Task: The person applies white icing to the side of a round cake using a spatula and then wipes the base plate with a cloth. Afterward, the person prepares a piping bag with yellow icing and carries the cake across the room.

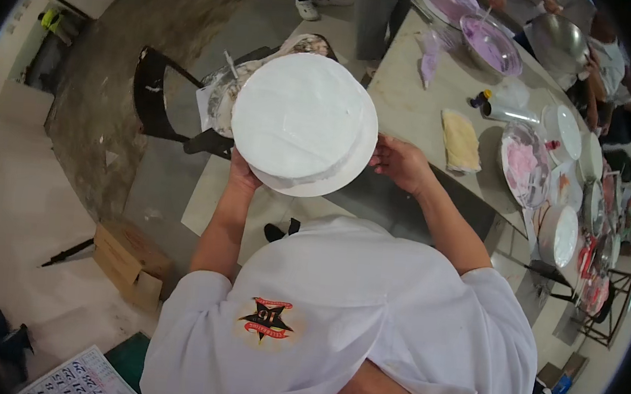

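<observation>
A round cake covered in smooth white icing (300,117) is held up before me on a white round board (351,169). My left hand (243,169) grips the board's lower left edge, its fingers partly hidden underneath. At the right edge is my right hand (400,162), fingers curled against the board's side; how firmly they hold is hard to see. Behind the cake, partly covered by it, stands a bowl with a pale, smeared mixture (223,104) and a utensil handle (230,64) sticking out, apparently on a dark chair (155,93).
At right, a long table (393,85) bears a bowl of purple icing (489,46), a purple piping bag (429,60), a folded yellow cloth (460,141), a bowl of pink icing (522,164) and another white cake (558,235). People stand beyond it. A cardboard box (130,259) lies lower left.
</observation>
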A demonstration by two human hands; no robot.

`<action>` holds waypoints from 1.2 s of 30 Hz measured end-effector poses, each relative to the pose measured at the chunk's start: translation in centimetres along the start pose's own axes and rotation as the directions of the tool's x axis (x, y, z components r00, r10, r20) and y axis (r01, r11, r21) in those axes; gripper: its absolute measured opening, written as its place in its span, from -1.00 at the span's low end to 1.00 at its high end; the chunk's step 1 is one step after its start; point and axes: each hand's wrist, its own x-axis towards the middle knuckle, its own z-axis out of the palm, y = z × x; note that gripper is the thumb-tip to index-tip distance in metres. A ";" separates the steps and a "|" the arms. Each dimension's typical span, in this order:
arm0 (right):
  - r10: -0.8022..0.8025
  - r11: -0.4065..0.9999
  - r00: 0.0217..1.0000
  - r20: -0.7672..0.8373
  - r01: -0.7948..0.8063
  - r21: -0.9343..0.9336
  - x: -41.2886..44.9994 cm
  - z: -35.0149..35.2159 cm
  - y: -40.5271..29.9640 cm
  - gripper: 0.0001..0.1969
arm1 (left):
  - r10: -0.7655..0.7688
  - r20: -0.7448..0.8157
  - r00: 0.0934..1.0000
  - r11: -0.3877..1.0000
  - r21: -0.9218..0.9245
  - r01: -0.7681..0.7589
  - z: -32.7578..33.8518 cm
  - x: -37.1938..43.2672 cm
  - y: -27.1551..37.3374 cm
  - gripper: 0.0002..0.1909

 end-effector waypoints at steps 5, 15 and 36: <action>0.017 0.996 0.995 0.100 -0.008 -0.085 4.1 8.9 2.2 -0.71 | 0.141 0.047 0.989 0.990 -0.013 -0.141 -5.9 -4.1 6.8 -0.49; 0.311 0.878 0.890 0.334 -0.135 -0.460 15.2 32.8 14.0 -0.70 | 0.597 -0.136 0.791 0.800 0.037 -0.598 -26.6 -21.5 21.6 -0.56; 0.495 0.707 0.808 0.320 -0.160 -0.689 40.0 55.9 21.7 -0.71 | 0.596 -0.371 0.712 0.754 -0.043 -0.655 -40.4 -19.3 42.4 -0.37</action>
